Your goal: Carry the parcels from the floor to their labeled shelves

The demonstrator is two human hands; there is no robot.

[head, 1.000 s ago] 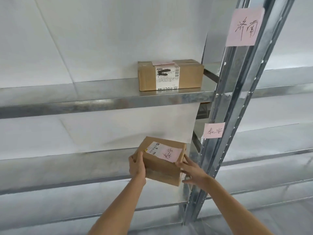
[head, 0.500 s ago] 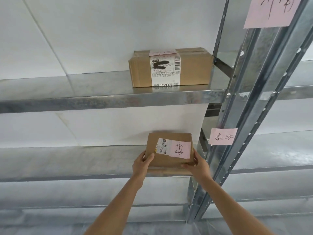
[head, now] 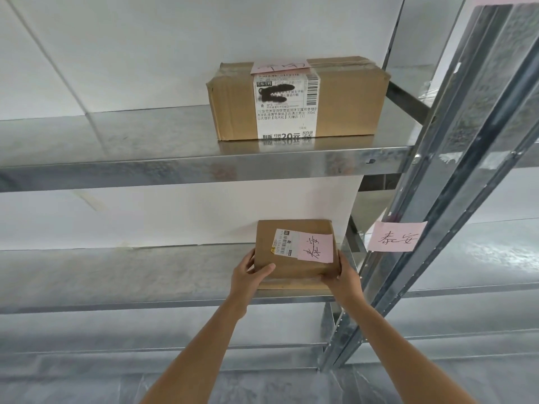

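The bare galvanized steel shelf runs open to my left. On its right end, beside the upright, sits the small brown cardboard parcel, my left hand and right hand clasping its near corners.

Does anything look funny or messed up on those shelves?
Not much. The big box on the upper shelf has a crumpled, dented left end. The small parcel, held by the left hand and right hand, sits straight, and its pink note matches the pink shelf label.
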